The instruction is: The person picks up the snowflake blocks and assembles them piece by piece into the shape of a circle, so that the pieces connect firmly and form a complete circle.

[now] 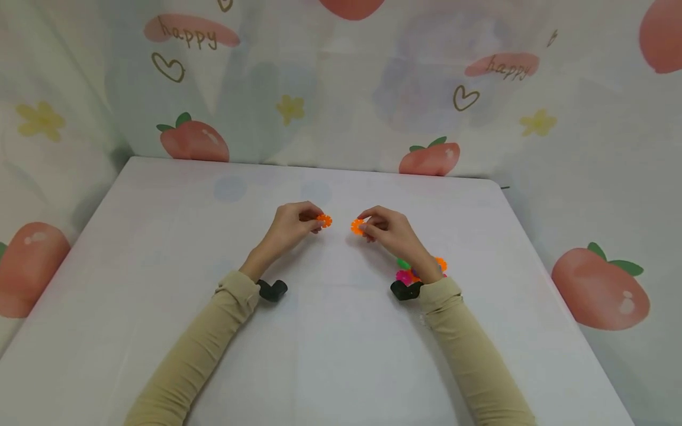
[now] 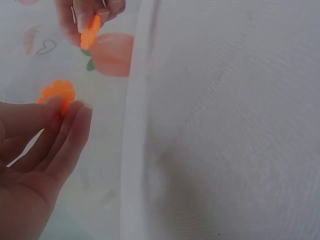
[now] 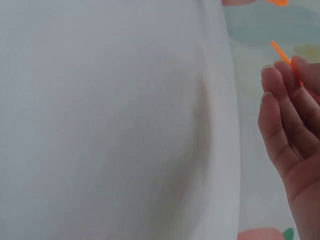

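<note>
My left hand (image 1: 294,225) pinches an orange notched plastic disc (image 1: 325,220) between thumb and fingers. In the left wrist view that disc (image 2: 58,93) shows a scalloped, flower-like edge. Opposite it, my right hand (image 1: 389,228) pinches a second orange disc (image 1: 357,226). Seen from the right wrist, this second disc (image 3: 281,51) is nearly edge-on, a thin strip at the fingertips. Both hands are above the table, and a small gap separates the two discs. Beneath the right wrist lies a small pile of coloured discs (image 1: 404,277), pink, green, orange and blue, partly hidden by the forearm.
The white table (image 1: 341,349) ends at a patterned curtain (image 1: 341,89) behind and at both sides. A black wrist-camera piece (image 1: 273,290) sits by the left cuff, and another black piece (image 1: 406,290) by the right cuff, close to the pile.
</note>
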A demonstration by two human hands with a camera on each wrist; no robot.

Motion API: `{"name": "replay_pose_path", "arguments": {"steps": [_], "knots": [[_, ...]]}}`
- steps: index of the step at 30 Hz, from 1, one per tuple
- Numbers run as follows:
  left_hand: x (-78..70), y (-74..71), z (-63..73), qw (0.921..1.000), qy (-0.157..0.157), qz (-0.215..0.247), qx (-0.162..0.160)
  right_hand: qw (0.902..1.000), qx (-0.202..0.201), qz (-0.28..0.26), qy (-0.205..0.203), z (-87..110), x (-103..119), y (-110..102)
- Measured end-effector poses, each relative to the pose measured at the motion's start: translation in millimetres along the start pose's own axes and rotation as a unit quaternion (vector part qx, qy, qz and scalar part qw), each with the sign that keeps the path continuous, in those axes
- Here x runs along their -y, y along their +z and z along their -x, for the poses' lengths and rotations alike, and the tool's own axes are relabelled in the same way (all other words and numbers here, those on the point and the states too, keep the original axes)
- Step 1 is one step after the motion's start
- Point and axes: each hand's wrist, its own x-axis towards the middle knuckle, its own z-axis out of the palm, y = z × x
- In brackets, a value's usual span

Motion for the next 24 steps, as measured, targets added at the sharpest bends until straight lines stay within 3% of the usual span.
{"name": "replay_pose_path", "arguments": {"steps": [9,24], "knots": [[2.7,-4.3,-2.8,0.9997,-0.003,0.015,-0.019,0.9945,0.000,-0.104,0.004,-23.0,8,20],[5.4,-10.0,-1.4,0.9983,0.004,0.045,-0.038,0.9845,0.014,-0.173,0.023,-37.8,16,41]]}}
